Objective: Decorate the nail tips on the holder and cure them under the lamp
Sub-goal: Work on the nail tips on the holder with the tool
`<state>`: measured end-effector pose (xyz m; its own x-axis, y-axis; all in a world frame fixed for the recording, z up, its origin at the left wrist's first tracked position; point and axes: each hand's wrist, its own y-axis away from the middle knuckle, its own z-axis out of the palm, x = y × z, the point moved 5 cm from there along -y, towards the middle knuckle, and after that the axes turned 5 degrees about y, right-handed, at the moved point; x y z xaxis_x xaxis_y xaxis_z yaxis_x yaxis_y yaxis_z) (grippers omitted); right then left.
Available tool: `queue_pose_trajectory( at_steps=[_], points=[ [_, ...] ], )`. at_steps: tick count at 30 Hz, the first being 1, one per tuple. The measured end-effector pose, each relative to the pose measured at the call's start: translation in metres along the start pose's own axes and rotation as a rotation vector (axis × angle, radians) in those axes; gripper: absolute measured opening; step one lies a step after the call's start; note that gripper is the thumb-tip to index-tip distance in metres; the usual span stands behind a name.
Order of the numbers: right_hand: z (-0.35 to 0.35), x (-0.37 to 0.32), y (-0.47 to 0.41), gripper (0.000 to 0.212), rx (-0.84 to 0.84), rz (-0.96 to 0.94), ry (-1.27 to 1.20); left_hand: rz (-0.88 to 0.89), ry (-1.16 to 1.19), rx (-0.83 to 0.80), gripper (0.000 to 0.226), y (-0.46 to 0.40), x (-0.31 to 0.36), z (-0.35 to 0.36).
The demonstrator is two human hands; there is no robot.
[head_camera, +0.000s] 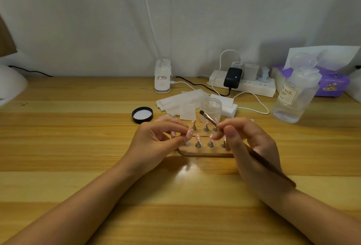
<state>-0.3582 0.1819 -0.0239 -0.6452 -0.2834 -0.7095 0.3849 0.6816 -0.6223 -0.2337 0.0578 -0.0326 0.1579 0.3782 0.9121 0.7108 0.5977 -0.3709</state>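
A wooden nail-tip holder (205,153) lies in the middle of the table, with two rows of small metal stands (198,144) that carry pale pink nail tips. My left hand (158,143) pinches one pink nail tip (189,133) between thumb and forefinger at the holder's left end. My right hand (250,147) grips a thin nail brush (210,119); its metal ferrule points up and left over the back row, and its dark handle runs back over my wrist. The right end of the holder is hidden behind my right hand.
A small clear jar (212,108) stands behind the holder, its black lid (142,114) to the left. White wipes (177,102), a clip lamp base (162,77), a power strip (242,84) with cables, a clear liquid bottle (295,96) and a purple tissue box (332,84) fill the back.
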Motion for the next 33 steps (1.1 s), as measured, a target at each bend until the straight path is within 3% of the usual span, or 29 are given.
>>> queue_pose_trajectory(
  at_steps=[4,8,14,20,26,33],
  points=[
    [0.0029,-0.0070,0.0001,0.016,-0.021,-0.143,0.139,-0.004,0.030,0.000,0.008,-0.0004,-0.0032,0.0008],
    [0.0045,-0.0068,0.0013,0.042,-0.021,-0.190,0.178,-0.018,0.025,0.009,0.012,-0.0005,-0.0051,0.0002],
    [0.0060,-0.0065,0.0050,0.056,-0.036,-0.280,0.204,-0.037,0.030,0.018,0.012,-0.0002,-0.0032,-0.0005],
    [0.0035,-0.0045,0.0025,0.043,0.013,-0.218,0.120,-0.058,0.014,0.010,0.018,0.0002,-0.0021,0.0003],
    [0.0049,-0.0031,0.0045,0.058,-0.006,-0.246,0.149,-0.054,0.004,0.009,0.020,0.0003,0.0002,0.0007],
    [0.0064,-0.0010,0.0012,0.049,-0.011,-0.203,0.174,-0.046,-0.003,0.009,0.023,0.0001,0.0021,0.0013]
  ],
)
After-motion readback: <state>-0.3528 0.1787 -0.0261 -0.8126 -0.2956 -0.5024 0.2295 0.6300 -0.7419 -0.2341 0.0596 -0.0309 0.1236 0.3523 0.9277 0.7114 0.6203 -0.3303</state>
